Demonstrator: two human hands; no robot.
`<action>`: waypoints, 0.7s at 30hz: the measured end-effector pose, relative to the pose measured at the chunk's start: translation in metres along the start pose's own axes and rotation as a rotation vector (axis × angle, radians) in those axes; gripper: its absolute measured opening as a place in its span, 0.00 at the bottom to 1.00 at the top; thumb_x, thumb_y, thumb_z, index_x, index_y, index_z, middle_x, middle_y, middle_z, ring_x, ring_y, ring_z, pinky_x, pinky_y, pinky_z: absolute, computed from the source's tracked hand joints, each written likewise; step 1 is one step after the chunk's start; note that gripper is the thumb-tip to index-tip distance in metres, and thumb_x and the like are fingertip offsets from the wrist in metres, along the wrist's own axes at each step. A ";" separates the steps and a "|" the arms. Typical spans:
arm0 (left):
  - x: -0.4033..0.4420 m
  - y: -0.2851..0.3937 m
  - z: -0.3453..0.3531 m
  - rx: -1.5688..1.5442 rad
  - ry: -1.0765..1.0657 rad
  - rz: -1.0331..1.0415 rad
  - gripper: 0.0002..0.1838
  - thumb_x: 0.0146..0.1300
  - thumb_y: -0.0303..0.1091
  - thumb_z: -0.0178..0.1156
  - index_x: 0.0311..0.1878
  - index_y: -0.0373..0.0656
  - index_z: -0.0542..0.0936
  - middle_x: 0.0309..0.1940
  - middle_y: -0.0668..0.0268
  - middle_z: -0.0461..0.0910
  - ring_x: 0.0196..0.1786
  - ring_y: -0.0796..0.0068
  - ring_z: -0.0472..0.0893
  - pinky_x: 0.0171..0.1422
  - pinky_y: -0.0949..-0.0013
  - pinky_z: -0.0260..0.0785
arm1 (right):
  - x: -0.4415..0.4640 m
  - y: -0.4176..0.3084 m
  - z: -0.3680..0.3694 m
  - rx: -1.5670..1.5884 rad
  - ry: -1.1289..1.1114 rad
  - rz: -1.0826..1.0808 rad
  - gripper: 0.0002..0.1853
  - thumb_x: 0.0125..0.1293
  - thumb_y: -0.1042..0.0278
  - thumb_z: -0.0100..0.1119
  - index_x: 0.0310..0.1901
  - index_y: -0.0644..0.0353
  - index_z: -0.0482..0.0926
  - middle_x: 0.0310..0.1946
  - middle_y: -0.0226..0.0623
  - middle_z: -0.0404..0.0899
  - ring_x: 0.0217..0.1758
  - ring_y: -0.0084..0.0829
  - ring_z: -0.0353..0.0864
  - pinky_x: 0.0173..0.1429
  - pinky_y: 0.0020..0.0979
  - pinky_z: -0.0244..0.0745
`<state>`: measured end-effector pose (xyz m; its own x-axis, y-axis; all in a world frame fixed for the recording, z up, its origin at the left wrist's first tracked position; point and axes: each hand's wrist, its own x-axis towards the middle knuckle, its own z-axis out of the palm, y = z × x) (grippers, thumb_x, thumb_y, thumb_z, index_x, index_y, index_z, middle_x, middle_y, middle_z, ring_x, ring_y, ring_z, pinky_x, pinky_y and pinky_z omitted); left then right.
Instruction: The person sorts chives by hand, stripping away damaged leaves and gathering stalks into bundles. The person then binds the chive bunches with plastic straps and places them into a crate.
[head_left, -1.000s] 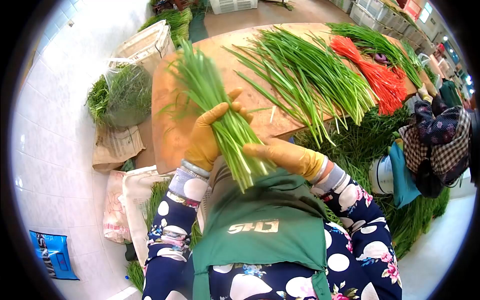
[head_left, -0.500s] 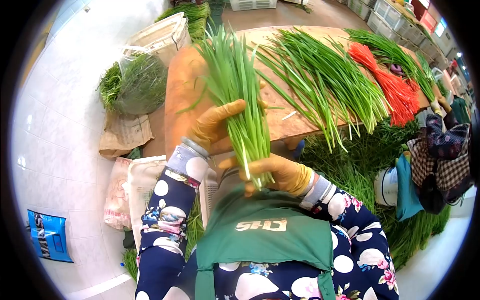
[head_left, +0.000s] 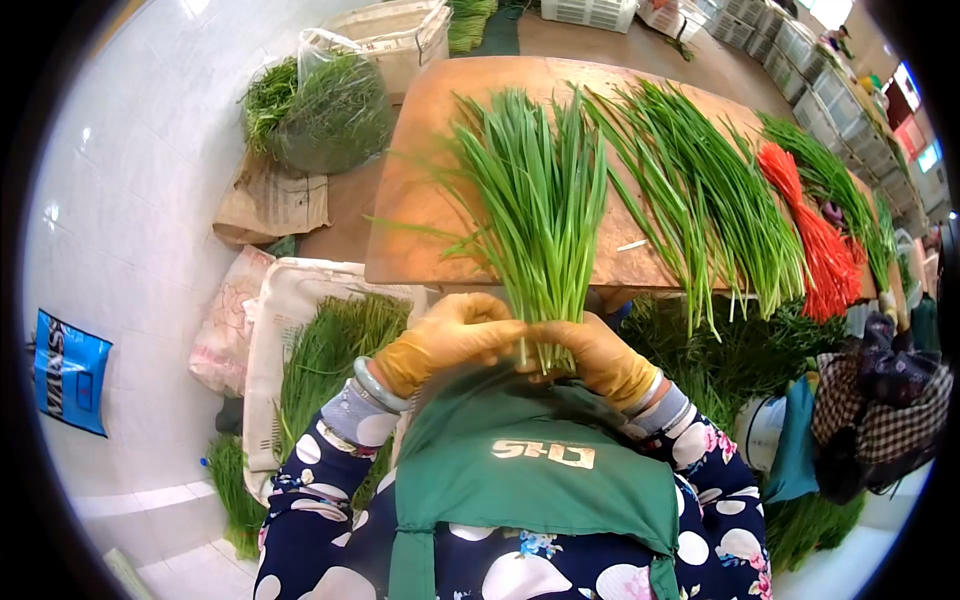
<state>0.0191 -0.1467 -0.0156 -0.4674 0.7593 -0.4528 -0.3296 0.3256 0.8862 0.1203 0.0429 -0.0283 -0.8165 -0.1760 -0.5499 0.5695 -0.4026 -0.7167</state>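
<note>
A bunch of garlic chives [head_left: 545,225] stands fanned out in front of me, its leaf tips over the table and its pale cut ends towards my apron. Around the lower stems my right hand [head_left: 605,362], in a yellow glove, is closed. My left hand [head_left: 445,338], gloved alike, has its fingers pinched together against the stem ends on the left side of the bunch; exactly which stalks they grip is partly hidden. Beyond my right hand, more garlic chives [head_left: 715,200] lie loose on the table, alongside a bundle of red ties [head_left: 808,240].
The wooden table [head_left: 425,220] has a rounded near-left corner. A white crate [head_left: 262,420] of greens stands at lower left, below a plastic bag of greens [head_left: 335,115]. Piled greens [head_left: 700,350] lie under the table. At right, a person's checked clothing [head_left: 875,420] is close to a white bucket [head_left: 765,430].
My left hand has moved from the middle of the bunch down to the stem ends. The bunch has fanned wider, and my right hand still grips its base. The view has shifted.
</note>
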 end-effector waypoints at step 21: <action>0.021 -0.013 0.008 -0.616 -0.374 -0.036 0.31 0.69 0.50 0.55 0.64 0.33 0.68 0.55 0.52 0.77 0.57 0.62 0.77 0.63 0.59 0.69 | -0.014 0.003 0.018 -0.007 -0.246 0.082 0.17 0.68 0.59 0.60 0.53 0.59 0.76 0.34 0.30 0.79 0.37 0.28 0.82 0.43 0.32 0.80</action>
<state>0.0203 -0.1302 -0.0361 -0.1716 0.9319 -0.3195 -0.7940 0.0611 0.6049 0.1314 0.0279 -0.0149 -0.7654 -0.4219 -0.4860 0.6349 -0.3714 -0.6775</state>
